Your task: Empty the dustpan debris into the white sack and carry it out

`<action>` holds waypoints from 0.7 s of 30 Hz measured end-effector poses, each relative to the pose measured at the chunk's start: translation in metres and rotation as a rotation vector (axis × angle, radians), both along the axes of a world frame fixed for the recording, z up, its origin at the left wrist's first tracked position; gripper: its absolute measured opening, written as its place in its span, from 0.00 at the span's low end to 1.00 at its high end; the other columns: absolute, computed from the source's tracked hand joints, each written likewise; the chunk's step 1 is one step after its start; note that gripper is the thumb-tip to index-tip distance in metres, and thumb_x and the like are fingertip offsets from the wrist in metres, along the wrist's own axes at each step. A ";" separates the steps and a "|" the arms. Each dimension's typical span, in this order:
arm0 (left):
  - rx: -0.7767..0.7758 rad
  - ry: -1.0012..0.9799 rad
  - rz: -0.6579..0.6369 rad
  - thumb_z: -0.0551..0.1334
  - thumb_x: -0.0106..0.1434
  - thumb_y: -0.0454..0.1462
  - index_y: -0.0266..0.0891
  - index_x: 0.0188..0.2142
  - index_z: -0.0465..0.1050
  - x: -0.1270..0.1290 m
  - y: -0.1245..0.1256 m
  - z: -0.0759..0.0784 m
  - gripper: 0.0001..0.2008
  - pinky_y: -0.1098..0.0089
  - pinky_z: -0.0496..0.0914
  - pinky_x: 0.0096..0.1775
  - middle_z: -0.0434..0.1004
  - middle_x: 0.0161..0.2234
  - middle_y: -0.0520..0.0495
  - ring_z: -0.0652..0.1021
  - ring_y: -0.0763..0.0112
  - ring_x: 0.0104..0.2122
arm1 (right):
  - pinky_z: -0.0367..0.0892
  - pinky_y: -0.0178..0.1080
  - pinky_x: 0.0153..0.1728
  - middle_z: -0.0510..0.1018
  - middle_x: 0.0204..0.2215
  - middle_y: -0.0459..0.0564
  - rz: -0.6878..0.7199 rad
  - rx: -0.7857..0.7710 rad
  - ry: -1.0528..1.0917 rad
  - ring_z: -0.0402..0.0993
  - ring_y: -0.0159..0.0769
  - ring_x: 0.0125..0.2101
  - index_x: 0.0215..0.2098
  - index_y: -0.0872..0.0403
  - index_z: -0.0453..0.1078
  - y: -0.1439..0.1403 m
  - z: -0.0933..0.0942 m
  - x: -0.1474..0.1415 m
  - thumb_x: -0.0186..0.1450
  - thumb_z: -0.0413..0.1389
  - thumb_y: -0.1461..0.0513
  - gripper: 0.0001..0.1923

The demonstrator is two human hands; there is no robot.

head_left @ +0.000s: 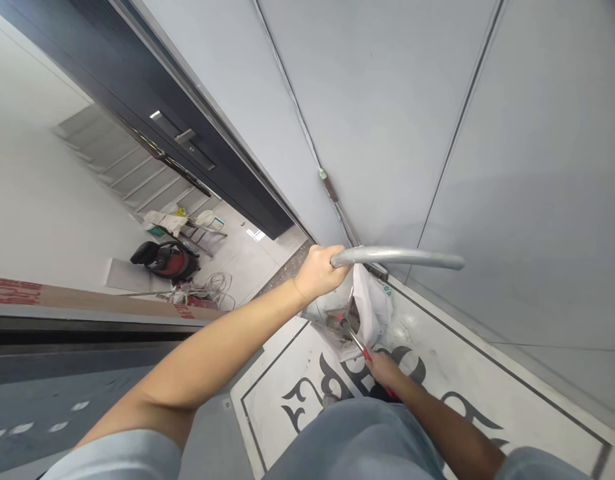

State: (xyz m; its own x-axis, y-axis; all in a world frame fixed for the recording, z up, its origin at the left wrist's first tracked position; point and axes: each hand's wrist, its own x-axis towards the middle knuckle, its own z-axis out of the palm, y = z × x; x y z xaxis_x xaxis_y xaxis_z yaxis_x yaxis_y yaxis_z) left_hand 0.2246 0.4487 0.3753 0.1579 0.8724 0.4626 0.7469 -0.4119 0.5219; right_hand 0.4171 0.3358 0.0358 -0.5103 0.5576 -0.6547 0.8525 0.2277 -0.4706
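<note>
My left hand (318, 271) grips the near end of a grey metal handle bar (397, 257) that runs to the right. Below it sits a cart or bin lined with a white plastic bag (370, 303). My right hand (382, 368) holds a tool with a red handle and a thin metal shaft (355, 340), whose tip reaches into the bag. What lies inside the bag is unclear.
Grey panelled walls (387, 120) close in on the right. A floor mat with black lettering (327, 393) lies underfoot. Beyond an open doorway stand a red and black vacuum cleaner (165, 260), coiled cables (212, 288), a stepladder (195, 230) and stairs (122, 160).
</note>
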 end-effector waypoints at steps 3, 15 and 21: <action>-0.003 -0.001 -0.047 0.55 0.58 0.37 0.42 0.17 0.55 -0.001 -0.001 0.002 0.15 0.75 0.57 0.21 0.52 0.14 0.59 0.57 0.78 0.15 | 0.66 0.46 0.41 0.78 0.44 0.65 0.081 0.072 -0.009 0.76 0.52 0.44 0.63 0.57 0.57 0.027 0.000 -0.004 0.69 0.42 0.60 0.25; -0.064 -0.058 -0.125 0.56 0.64 0.39 0.44 0.18 0.45 0.003 -0.007 -0.001 0.22 0.73 0.52 0.19 0.44 0.15 0.60 0.52 0.77 0.15 | 0.67 0.50 0.43 0.78 0.41 0.67 0.292 0.159 -0.112 0.76 0.55 0.44 0.66 0.56 0.53 0.056 0.002 0.004 0.64 0.44 0.70 0.31; -0.147 -0.039 -0.188 0.57 0.65 0.39 0.44 0.19 0.47 0.003 -0.008 -0.004 0.22 0.72 0.52 0.20 0.42 0.16 0.60 0.51 0.76 0.15 | 0.67 0.50 0.42 0.79 0.41 0.67 0.291 0.108 -0.149 0.76 0.57 0.43 0.61 0.60 0.61 0.061 0.002 0.011 0.62 0.48 0.70 0.28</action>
State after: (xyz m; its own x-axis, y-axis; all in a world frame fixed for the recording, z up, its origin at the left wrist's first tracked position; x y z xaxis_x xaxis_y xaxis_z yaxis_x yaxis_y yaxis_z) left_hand 0.2279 0.4402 0.3718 0.3087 0.8878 0.3413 0.6425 -0.4592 0.6134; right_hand 0.4278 0.3968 0.0374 -0.5613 0.4729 -0.6792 0.8021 0.5129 -0.3058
